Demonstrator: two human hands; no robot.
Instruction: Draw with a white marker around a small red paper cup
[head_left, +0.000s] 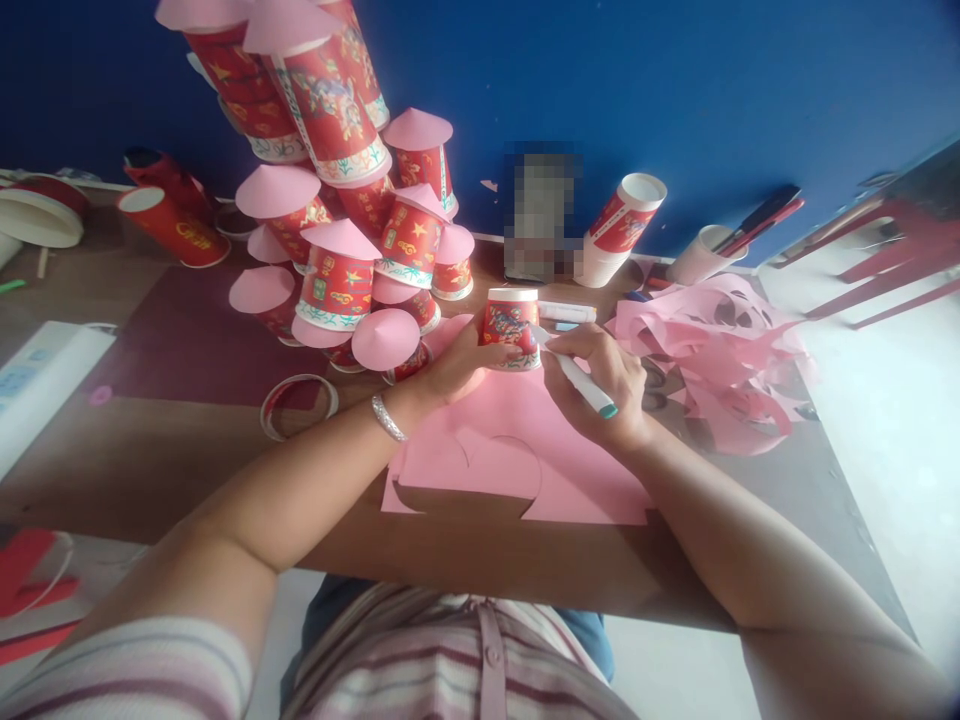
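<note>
Pink paper (585,490) lies beneath both hands. The left hand (466,358) grips a red patterned paper cup (510,322) at its fingertips, long axis near upright, white end up. Beside it, the right hand (616,372) grasps a white marker (583,382), slanting, tip toward the cup, green end toward the body.

You can read no wording here. Gold lettering on the plain red paper cup (176,230) to your left and blue print on the white rectangular box (56,385) are too blurred to decipher.
</note>
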